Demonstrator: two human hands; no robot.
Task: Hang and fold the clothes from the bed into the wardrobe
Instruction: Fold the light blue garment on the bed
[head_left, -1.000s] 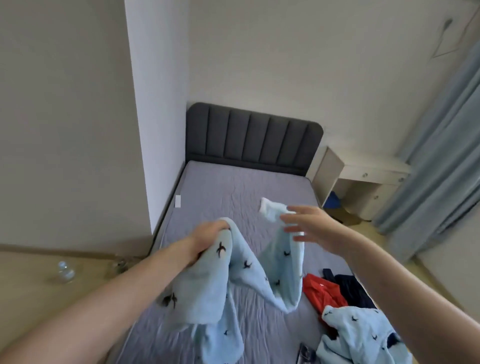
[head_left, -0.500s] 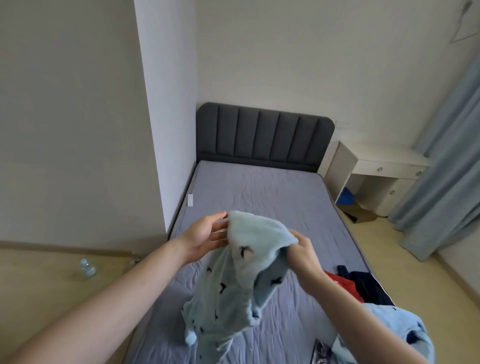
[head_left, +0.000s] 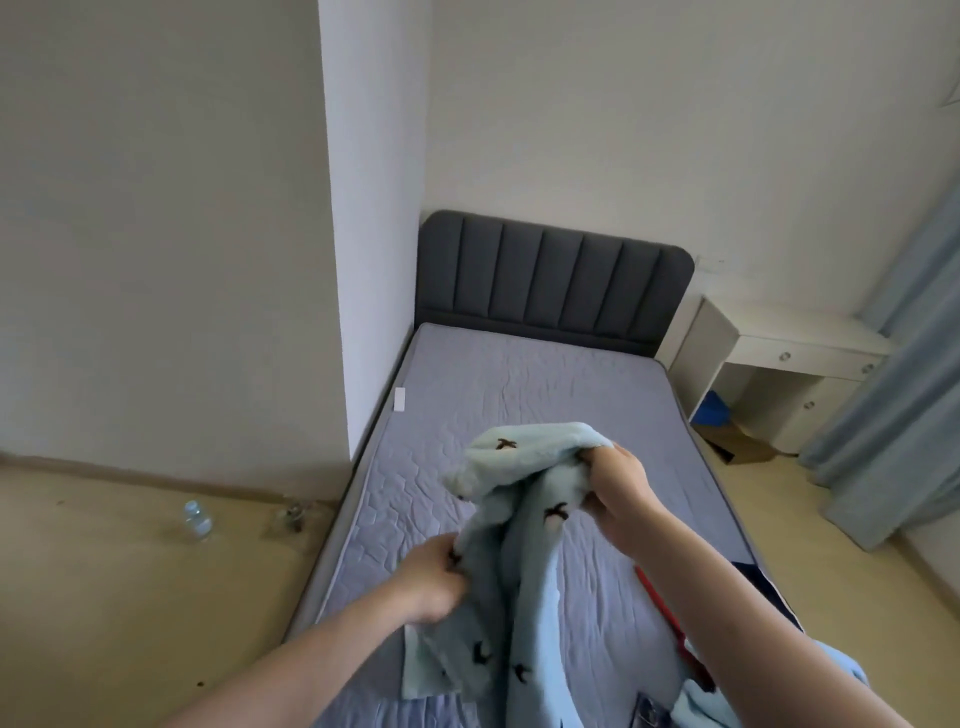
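left hand (head_left: 434, 582) dropped lower on blue garment (head_left: 511, 545), right hand (head_left: 618, 493) raised

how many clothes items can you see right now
At least 4: a light blue garment held up in both hands, then a red one, a dark navy one and another light blue piece by the right forearm, which may hide more.

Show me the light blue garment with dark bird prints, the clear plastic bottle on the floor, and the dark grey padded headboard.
light blue garment with dark bird prints (head_left: 524, 519), head view, bunched middle.
clear plastic bottle (head_left: 197, 521), head view, body.
dark grey padded headboard (head_left: 556, 280), head view, centre panel.
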